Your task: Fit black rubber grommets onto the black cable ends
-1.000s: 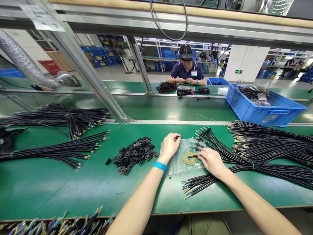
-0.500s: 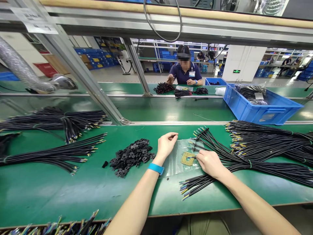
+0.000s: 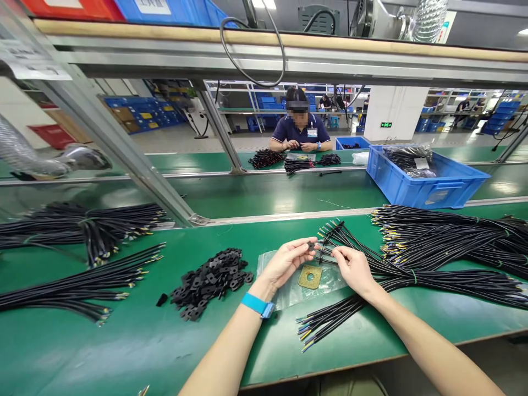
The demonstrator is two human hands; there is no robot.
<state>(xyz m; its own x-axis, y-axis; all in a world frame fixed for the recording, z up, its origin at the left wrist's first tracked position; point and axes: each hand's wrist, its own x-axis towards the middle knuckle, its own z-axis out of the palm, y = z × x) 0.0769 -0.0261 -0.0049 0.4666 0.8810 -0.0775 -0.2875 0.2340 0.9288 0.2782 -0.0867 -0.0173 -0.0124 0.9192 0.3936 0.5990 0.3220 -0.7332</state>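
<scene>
My left hand [image 3: 291, 260] pinches a small black rubber piece with a hole [image 3: 311, 246] between thumb and fingers. Close on its right, my right hand [image 3: 353, 269] grips a black cable [image 3: 330, 252] whose stripped end points at that piece. Whether the wires are inside the hole I cannot tell. Below both hands, a yellowish square sponge with a round hole [image 3: 309, 276] lies on a clear plastic bag [image 3: 284, 297]. Several cables of the tied bundle [image 3: 388, 267] carry black pieces [image 3: 332, 232] near their ends. Left of my hand is a pile of loose black pieces [image 3: 212, 278].
More black cable bundles lie at the left [image 3: 78, 280] and right [image 3: 437, 236]. A blue bin [image 3: 433, 187] holds wrapped black goods behind the bench rail. A metal post [image 3: 136, 159] slants up at the left. Across the bench sits a co-worker [image 3: 300, 129] with both hands on small parts.
My left hand has turned palm up and come right, showing the black piece. My right hand has lifted the cable end off the sponge toward it. The camera view has shifted.
</scene>
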